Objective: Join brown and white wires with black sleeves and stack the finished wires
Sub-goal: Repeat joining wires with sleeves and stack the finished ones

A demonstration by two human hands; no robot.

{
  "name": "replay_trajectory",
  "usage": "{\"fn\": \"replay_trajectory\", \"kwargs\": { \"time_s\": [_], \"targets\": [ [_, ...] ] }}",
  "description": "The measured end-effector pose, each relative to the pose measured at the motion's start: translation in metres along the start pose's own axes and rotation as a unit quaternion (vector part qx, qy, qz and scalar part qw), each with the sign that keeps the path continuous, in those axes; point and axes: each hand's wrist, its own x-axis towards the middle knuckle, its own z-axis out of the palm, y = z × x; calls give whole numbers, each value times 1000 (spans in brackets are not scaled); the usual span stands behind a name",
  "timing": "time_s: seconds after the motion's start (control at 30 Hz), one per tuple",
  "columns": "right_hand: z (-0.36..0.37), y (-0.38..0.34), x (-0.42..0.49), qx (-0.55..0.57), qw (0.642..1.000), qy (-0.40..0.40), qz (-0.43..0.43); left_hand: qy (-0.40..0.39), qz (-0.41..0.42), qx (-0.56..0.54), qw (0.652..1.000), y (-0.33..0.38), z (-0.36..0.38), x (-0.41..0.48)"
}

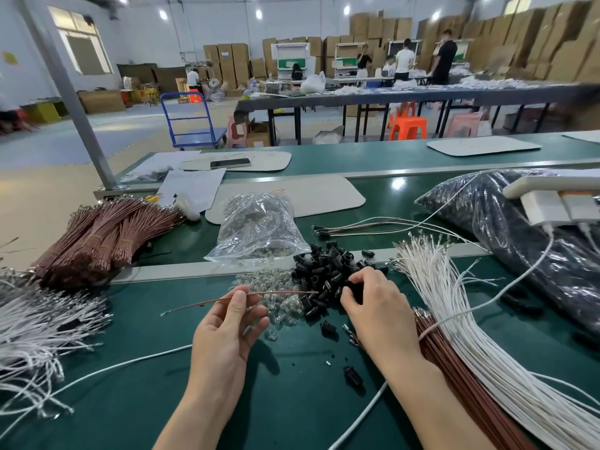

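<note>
1. Nearest on the green bench (130,401), left hand (227,332) pinches a brown wire (279,292), thumb against fingers.
2. Right hand (376,310) digs curled fingertips into the black sleeves (324,271) — grip cannot be told.
3. Beyond, joined wires (363,227) lie beside a clear bag (259,225).

Looks forward and down from head height through a single wide-angle lens. Hangs close over the left hand (227,329) and right hand (376,306) at the green bench (292,401). Beyond the hands, takes in distant worktables (422,95) and stacked cartons (552,43), with straight lines bowed toward the edges.
</note>
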Motion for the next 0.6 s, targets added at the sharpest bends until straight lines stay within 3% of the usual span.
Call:
{"fn": "replay_trajectory", "kwargs": {
  "time_s": [0.33,0.6],
  "targets": [
    [-16,-11,-33,202,977,33,-63,-40,20,14,999,1,1,-4],
    [-10,-15,-42,221,970,25,-95,-56,36,43,997,-1,1,-8]
  ]
}}
